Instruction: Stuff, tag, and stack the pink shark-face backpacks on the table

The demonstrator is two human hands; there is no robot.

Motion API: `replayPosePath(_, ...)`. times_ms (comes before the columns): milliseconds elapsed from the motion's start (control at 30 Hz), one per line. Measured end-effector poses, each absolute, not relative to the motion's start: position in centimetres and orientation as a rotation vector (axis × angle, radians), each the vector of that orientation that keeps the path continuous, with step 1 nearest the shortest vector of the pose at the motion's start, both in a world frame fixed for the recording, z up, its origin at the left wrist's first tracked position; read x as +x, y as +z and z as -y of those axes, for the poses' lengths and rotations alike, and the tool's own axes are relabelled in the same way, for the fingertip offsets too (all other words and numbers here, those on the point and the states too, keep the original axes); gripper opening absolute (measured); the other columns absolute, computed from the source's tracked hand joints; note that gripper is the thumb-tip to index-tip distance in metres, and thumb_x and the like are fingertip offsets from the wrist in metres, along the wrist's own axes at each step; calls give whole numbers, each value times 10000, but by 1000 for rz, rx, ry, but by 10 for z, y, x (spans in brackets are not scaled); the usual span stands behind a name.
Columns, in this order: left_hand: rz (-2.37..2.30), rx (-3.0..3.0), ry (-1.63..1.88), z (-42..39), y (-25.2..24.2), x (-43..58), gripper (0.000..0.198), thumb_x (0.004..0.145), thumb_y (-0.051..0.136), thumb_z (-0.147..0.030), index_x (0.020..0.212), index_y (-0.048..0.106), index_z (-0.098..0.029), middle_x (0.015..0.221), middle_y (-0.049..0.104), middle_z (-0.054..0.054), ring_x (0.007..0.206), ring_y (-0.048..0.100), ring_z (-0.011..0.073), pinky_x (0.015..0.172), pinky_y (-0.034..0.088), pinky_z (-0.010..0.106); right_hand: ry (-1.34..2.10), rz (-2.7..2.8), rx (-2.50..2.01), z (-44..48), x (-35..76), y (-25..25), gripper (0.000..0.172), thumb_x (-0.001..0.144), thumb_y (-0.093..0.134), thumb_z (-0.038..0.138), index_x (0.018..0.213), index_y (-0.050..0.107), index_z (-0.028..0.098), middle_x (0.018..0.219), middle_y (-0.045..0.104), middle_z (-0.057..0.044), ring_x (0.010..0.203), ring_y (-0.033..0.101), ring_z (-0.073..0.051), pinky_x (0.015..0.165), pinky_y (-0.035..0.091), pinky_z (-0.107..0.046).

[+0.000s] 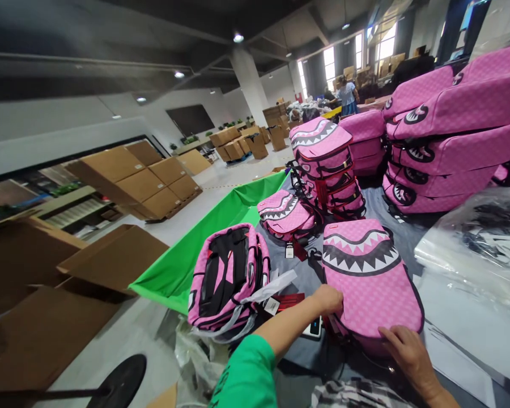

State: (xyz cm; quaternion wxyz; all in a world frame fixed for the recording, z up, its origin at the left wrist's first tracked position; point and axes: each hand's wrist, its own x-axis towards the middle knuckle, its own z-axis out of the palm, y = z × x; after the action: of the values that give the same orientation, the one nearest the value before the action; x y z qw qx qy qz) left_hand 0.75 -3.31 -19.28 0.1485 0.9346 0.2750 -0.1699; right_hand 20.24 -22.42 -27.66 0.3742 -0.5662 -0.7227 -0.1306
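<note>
Pink checked fabric with a toothy print faces upward on the front backpack (372, 297), which lies on grey cloth (402, 241) between two bare hands. The left hand (329, 298) rests curled against its left edge; those fingertips are hidden, so I cannot tell whether they grasp it. The right hand (410, 352) touches its lower edge, fingers loosely extended, not clenched. Just left of the front backpack, one device (315, 327) with a lit display shows partly beyond the left forearm; a dragged strap could catch it and knock it aside. Farther left lies one strap-side-up backpack (225, 272), with one loose translucent strip (276, 286) that could snag if an arm brushed past. Behind the front backpack, to its left, sits one other face-up backpack (287, 212); beyond that rises one stack of backpacks (323, 141), seemingly three or more high, though overlap spoils the count, and a bump at its base might topple it. Behind to the right stands one larger pile of pink bags (454, 130), at least four showing. One green sheet (174, 275) borders the far left, and well behind is one person (347, 96) in light blue.
</note>
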Motion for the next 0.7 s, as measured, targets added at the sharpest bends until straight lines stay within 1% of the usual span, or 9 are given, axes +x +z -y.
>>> replayPosePath(67,-672,2710,-500,44,-190,-8,86,798,711,-184,719,706,-151,762,746,148,790,720,281,703,515,343,-245,1815,-1459,210,203,-275,274,986,490,181,1014,753,254,745,658,-29,670,592,-170,617,450,-286)
replayPosePath(133,-596,2734,-479,56,-188,-22,145,840,638,-167,710,697,-142,753,737,173,783,715,291,726,505,368,-156,1803,-1487,200,207,-276,256,970,510,195,995,754,267,759,657,-26,706,608,-172,656,481,-287)
replayPosePath(200,-554,2741,-427,70,-190,-30,240,916,526,-178,762,703,-127,795,733,209,809,709,305,768,499,405,-90,1757,-1534,201,218,-279,204,961,568,260,1082,731,268,861,687,-37,804,646,-182,743,524,-298)
replayPosePath(233,-523,2732,-402,78,-192,-30,267,943,491,-198,803,707,-125,831,734,216,835,705,307,793,497,415,-68,1708,-1570,207,225,-281,212,959,587,294,1128,709,257,920,697,-50,851,657,-193,787,537,-315)
replayPosePath(300,-435,2687,-364,98,-202,-24,247,968,494,-251,911,710,-143,933,742,195,910,695,296,845,494,402,-48,1586,-1662,228,236,-290,226,966,577,323,1150,667,227,968,701,-73,870,664,-212,819,550,-352)
replayPosePath(400,-372,2579,-354,126,-226,3,147,928,590,-252,983,701,-172,1003,736,141,949,676,274,836,502,355,-2,1473,-1766,263,239,-312,197,940,526,313,1071,645,227,886,704,-62,775,679,-220,719,568,-353)
replayPosePath(533,-434,2406,-382,140,-247,49,177,934,551,-215,876,709,-162,909,728,130,863,683,285,763,520,373,63,1404,-1850,270,224,-344,308,806,508,289,1081,629,220,927,740,-85,829,735,-253,691,598,-354)
replayPosePath(633,-492,2268,-356,136,-240,77,214,930,538,-236,890,727,-145,976,741,163,931,698,328,837,530,434,59,1311,-1913,249,225,-351,320,787,440,211,1050,620,225,812,719,-55,723,730,-233,621,582,-327)
replayPosePath(700,-575,2180,-283,134,-226,91,242,914,521,-236,914,740,-136,1034,743,187,1008,695,358,916,515,480,30,1263,-1919,235,233,-346,313,811,419,214,1052,617,234,776,708,-40,669,719,-223,580,571,-315)
